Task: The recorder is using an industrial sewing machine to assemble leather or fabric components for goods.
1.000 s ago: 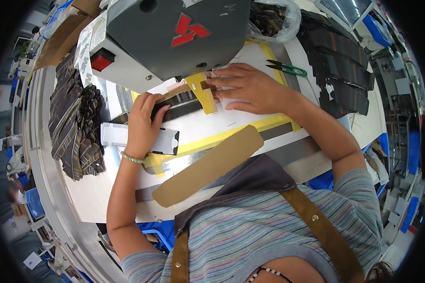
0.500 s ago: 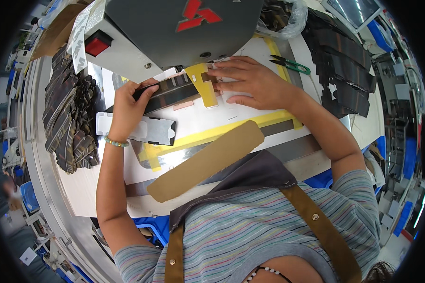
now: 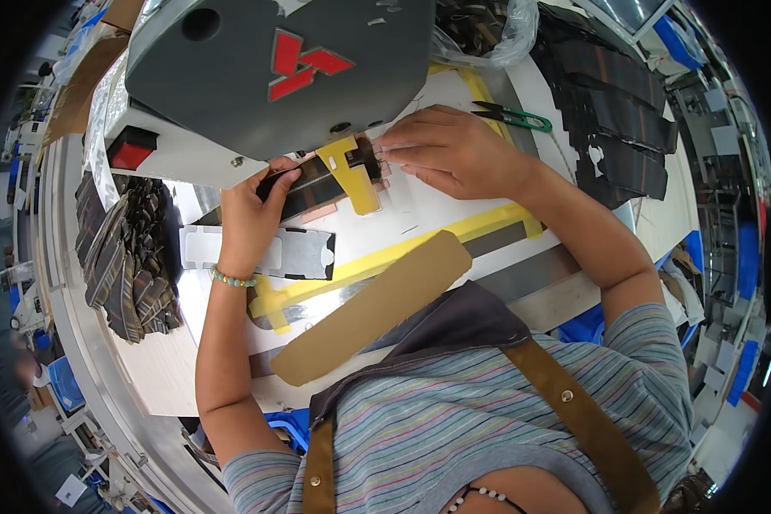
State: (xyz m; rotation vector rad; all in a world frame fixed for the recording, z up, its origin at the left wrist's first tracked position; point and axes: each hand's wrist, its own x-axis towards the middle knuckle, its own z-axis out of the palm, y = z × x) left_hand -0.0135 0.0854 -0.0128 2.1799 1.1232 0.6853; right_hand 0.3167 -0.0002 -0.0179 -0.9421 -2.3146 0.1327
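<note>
My left hand [image 3: 257,206] grips the left part of a dark plaid fabric strip [image 3: 304,190] with a zipper-like line along it. The strip runs under the head of a large grey sewing machine [image 3: 231,77]. A yellow bracket [image 3: 351,180] crosses over it, with pinkish template edges showing around it. At the strip's right end is my right hand [image 3: 445,150], its fingers drawn together and their tips close to the bracket. Whatever those fingertips hold is hidden. Below my left wrist lies a whitish plastic template [image 3: 304,254].
Dark plaid pieces are piled at left [image 3: 133,265] and stacked at right [image 3: 612,111]. Green-handled thread snips [image 3: 514,117] lie beyond my right hand. A brown cardboard strip [image 3: 373,308] lies near my apron. Yellow tape [image 3: 480,221] borders the white work plate. A red switch [image 3: 134,147] sits on the machine.
The view has shifted, so the machine looks lower and further left. My right hand's fingers, spread before, are now drawn together at the strip's end. My left hand keeps its grip.
</note>
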